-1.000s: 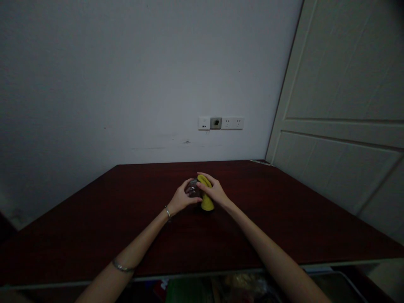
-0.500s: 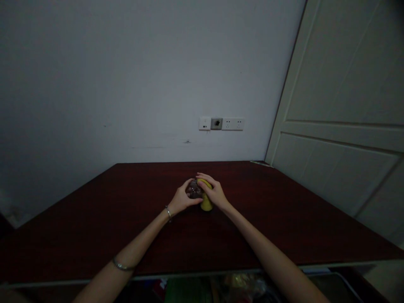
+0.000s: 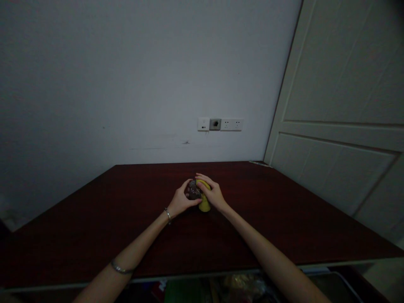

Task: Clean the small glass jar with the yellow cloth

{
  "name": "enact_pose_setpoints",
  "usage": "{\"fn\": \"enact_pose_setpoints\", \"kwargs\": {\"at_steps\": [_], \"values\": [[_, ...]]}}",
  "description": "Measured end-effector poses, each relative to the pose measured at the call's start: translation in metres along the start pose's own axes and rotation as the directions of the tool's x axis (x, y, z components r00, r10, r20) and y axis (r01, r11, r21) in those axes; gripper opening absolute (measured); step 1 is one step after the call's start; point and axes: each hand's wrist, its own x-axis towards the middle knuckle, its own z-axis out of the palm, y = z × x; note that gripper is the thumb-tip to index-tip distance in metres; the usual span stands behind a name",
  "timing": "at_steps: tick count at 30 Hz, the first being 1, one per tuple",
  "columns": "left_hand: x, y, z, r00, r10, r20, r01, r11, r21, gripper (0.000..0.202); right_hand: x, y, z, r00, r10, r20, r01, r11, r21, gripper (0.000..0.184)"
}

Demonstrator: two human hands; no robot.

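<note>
My left hand point(image 3: 183, 200) curves around a dark, shiny, see-through object point(image 3: 193, 191) that looks like a small glass vessel. Its thumb lies along the near side, the fingers behind. Against the right side of this object is a yellow piece point(image 3: 205, 205) that looks like cloth. My right hand point(image 3: 214, 194) grips the yellow piece, its fingers over the top. Part of the piece hangs below the hand toward the tabletop. Both hands are close together over the middle of the dark red table point(image 3: 126, 235). Their fingers partly hide both things.
A pale wall point(image 3: 142, 75) stands behind the table, with a row of sockets point(image 3: 231, 124) on it. A panelled white door point(image 3: 341, 105) flanks the right side. Below the table's front edge, an open drawer holds a green item point(image 3: 184, 291) and crinkled plastic packaging point(image 3: 243, 286).
The view has shifted slightly, so everything sits a little further left. Both hands keep their hold; the see-through object appears turned slightly between them.
</note>
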Motion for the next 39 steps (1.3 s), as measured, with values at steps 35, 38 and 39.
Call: {"fn": "enact_pose_setpoints", "kwargs": {"at_steps": [35,38,39], "values": [[-0.001,-0.008,-0.001,0.997,0.063,-0.052,-0.053,0.985,0.163,0.081,-0.004,-0.016,0.0,0.983,-0.134,0.128,0.15,0.981,-0.125,0.023],[-0.001,-0.005,-0.001,0.993,0.113,-0.021,-0.106,0.971,0.215,0.083,0.001,-0.009,-0.001,0.997,-0.061,0.044,0.063,0.996,-0.066,0.022],[-0.001,-0.005,-0.002,0.991,0.13,-0.009,-0.124,0.965,0.231,0.083,0.002,-0.007,-0.001,0.999,-0.035,0.029,0.036,0.998,-0.044,0.022]]}}
